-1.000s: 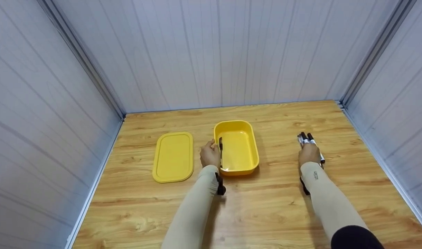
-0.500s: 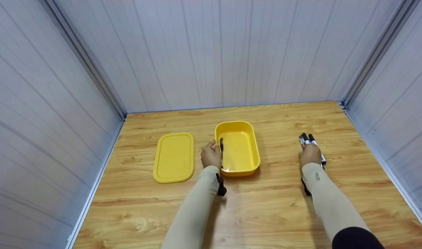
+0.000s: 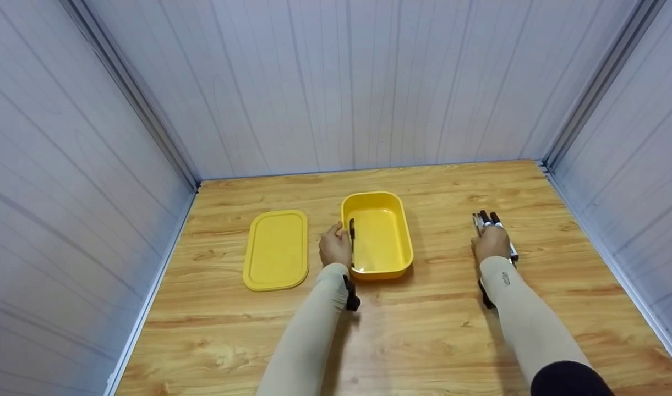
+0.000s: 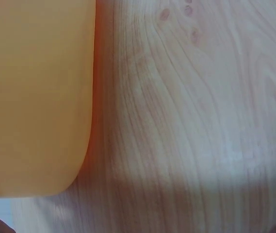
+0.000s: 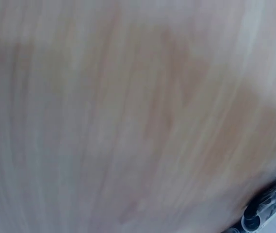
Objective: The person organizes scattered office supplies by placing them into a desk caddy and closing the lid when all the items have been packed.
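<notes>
In the head view my left hand (image 3: 334, 247) grips the left wall of an open yellow plastic box (image 3: 404, 234), its fingertips at the rim. Inside the box, along that wall, lies a slim pen (image 3: 353, 234) with a dark end. The box's outer side (image 4: 36, 97) fills the left of the left wrist view. My right hand (image 3: 491, 243) reaches over a small group of pens at the right and pinches a thin clear-barrelled pen (image 3: 476, 224). Beside it lie black-capped white markers (image 3: 496, 219), partly hidden by the hand. The right wrist view catches dark pen ends (image 5: 252, 221) in its lower right corner.
A yellow lid (image 3: 276, 250) lies flat to the left of the box. All stands on a wood-grain table (image 3: 424, 330), enclosed by pale panel walls (image 3: 369, 82) at the back and both sides.
The right hand has shifted very slightly, and the thin pen's tip now stands a little further left, apart from the markers. The left hand and the box have stayed in place.
</notes>
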Demonstrator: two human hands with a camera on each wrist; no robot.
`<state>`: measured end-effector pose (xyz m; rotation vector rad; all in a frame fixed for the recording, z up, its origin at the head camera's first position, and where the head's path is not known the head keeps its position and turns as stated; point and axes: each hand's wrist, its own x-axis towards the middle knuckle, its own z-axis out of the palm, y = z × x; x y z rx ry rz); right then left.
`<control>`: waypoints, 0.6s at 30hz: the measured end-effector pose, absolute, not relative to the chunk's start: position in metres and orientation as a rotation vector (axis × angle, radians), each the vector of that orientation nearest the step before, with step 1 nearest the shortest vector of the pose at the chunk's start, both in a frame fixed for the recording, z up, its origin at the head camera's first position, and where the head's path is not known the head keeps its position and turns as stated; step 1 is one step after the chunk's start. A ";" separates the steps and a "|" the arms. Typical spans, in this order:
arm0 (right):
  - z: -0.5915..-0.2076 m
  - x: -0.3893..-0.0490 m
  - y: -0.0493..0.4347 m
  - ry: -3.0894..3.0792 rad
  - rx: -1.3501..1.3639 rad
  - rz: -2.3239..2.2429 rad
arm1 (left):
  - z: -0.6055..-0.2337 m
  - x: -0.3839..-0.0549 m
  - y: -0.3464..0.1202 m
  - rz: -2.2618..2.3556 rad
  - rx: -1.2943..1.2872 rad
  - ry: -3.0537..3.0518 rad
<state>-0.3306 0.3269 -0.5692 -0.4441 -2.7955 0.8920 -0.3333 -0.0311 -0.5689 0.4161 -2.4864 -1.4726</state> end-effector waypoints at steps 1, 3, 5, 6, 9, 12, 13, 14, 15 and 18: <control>-0.569 -0.331 0.326 -2.795 -0.444 0.902 | -0.569 -0.334 -0.031 -1.473 0.420 -2.486; -0.568 -0.332 0.325 -2.791 -0.439 0.899 | -0.568 -0.334 -0.031 -1.473 0.425 -2.483; -0.566 -0.333 0.324 -2.784 -0.438 0.898 | -0.568 -0.335 -0.032 -1.475 0.432 -2.480; -0.565 -0.333 0.324 -2.785 -0.441 0.910 | -0.568 -0.335 -0.032 -1.477 0.436 -2.480; -0.563 -0.334 0.321 -2.771 -0.500 1.019 | -0.568 -0.336 -0.032 -1.484 0.445 -2.476; -0.560 -0.335 0.319 -2.712 -0.611 1.207 | -0.569 -0.337 -0.032 -1.487 0.447 -2.475; -0.558 -0.335 0.318 -2.679 -0.652 1.277 | -0.569 -0.336 -0.031 -1.486 0.447 -2.474; -0.557 -0.335 0.317 -2.640 -0.694 1.344 | -0.569 -0.336 -0.031 -1.486 0.445 -2.474; -0.556 -0.336 0.316 -2.600 -0.735 1.405 | -0.569 -0.336 -0.031 -1.485 0.440 -2.471; -0.551 -0.335 0.314 -2.499 -0.821 1.548 | -0.569 -0.335 -0.030 -1.485 0.432 -2.465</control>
